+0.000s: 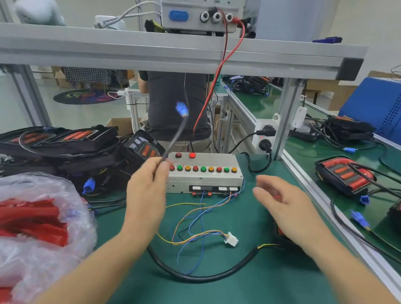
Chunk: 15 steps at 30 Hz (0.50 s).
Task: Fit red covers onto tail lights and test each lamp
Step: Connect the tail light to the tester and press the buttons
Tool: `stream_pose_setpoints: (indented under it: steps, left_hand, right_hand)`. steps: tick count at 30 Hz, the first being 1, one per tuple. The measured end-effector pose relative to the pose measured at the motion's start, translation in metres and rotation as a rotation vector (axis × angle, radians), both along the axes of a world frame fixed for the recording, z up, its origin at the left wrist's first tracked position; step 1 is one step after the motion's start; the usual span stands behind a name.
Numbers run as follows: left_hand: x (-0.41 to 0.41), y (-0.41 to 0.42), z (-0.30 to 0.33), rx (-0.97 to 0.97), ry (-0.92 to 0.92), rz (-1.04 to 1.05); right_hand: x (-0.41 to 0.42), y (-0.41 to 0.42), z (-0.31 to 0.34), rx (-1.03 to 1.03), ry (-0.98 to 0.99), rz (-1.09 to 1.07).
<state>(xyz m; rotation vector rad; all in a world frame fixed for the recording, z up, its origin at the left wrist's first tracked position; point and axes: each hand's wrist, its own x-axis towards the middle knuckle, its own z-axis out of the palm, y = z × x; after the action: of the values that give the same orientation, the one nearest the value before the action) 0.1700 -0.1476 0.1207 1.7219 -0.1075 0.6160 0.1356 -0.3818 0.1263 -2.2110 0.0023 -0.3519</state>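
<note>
Head view: left hand [147, 183] pinched a black cable [171, 144] between thumb and fingertips, grip clamped on it, blue plug [182, 109] raised up above the test box [205, 173]. Judged: plug held high to get it clear of the loose wires and bring it round to the white connector [232, 239] lying on the worktop [268, 289]. Same cable looped down across the green mat toward the right forearm, so the lamp under test likely sat beneath that arm; only a dark edge with some red showed there, too hidden to confirm.

Right hand [284, 201] hovered open, fingers spread and blurred, gripping nothing, just right of the test box. Probably going for the plug or the connector.

Red covers [21, 219] sat in a clear plastic bag [48, 187] at near left, within easy reach. Unfinished tail lights [58, 140] stacked behind the bag. Covered lamps [346, 175] lay on the right-hand bench, cables trailing, apparently done. Box had one red button [192, 155] lit; power supply [201, 8] on the shelf showed a green light.
</note>
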Motion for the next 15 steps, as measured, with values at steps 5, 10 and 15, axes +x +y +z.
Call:
stream_pose_setpoints:
  steps: [5,10,15]
  left_hand:
    - [-0.041,-0.007,-0.016,0.625,-0.412,-0.106]
    - [-0.031,-0.01,-0.019,1.083,-0.563,-0.28]
    - [-0.009,-0.021,-0.008,0.522,0.217,-0.654]
  right_hand:
    - [-0.014,0.027,0.016,0.799,0.086,0.359]
    - [-0.013,0.022,0.02,1.266,-0.117,0.264]
    - [-0.015,0.007,0.017,1.152,-0.235,0.268]
